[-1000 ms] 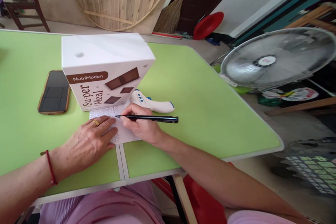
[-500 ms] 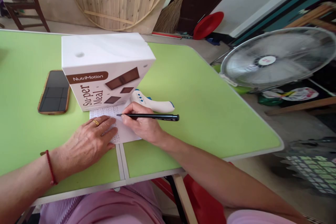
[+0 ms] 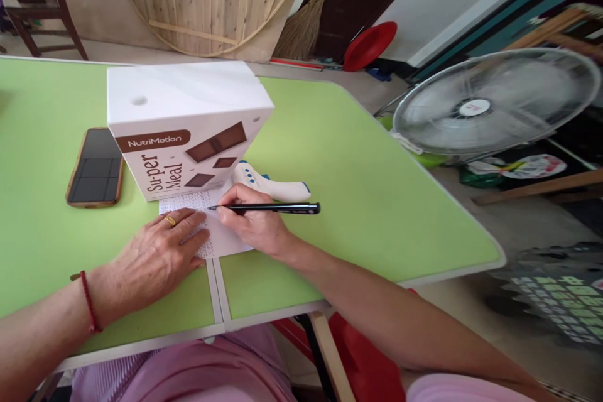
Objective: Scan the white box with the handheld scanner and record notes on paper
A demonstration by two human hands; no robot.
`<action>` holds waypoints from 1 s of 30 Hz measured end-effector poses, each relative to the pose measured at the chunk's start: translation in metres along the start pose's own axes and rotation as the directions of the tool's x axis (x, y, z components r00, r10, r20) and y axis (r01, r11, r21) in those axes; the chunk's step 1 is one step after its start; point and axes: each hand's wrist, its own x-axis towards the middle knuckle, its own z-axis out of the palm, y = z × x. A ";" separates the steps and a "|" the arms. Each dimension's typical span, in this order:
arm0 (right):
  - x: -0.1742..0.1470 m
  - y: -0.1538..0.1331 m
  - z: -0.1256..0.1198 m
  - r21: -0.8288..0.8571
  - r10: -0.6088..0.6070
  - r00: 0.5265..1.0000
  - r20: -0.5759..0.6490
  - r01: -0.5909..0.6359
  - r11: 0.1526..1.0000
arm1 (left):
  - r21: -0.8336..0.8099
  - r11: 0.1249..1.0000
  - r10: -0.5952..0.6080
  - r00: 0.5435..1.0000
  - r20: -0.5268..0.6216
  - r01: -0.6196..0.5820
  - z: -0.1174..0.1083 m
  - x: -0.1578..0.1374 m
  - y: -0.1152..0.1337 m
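Green tabletop (image 3: 377, 213) bears paper (image 3: 223, 242) beneath right grip (image 3: 257, 224) holding pen (image 3: 292, 208).

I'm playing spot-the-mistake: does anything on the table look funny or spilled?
Nothing looks spilled or broken. One small oddity: on the white box, "Su-per Meal" runs sideways, while "NutriMotion" above it reads nearly level.

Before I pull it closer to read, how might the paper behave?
The paper would probably flex, its edge looking thin. It may resist sliding: the left hand rests on it. It could catch at the white box, which hides its far edge.
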 end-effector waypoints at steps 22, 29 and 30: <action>0.001 -0.001 -0.002 -0.001 0.006 1.000 -0.004 -0.006 1.000 | 0.002 1.000 0.013 1.000 -0.022 -0.013 0.000 0.000 -0.001; 0.000 -0.002 -0.005 -0.052 0.016 1.000 -0.025 -0.018 0.998 | -0.015 1.000 0.015 1.000 -0.027 -0.015 -0.002 0.000 -0.001; 0.000 -0.002 -0.005 -0.060 0.017 1.000 -0.022 -0.018 0.998 | -0.015 1.000 0.014 1.000 -0.026 -0.014 -0.002 0.000 -0.001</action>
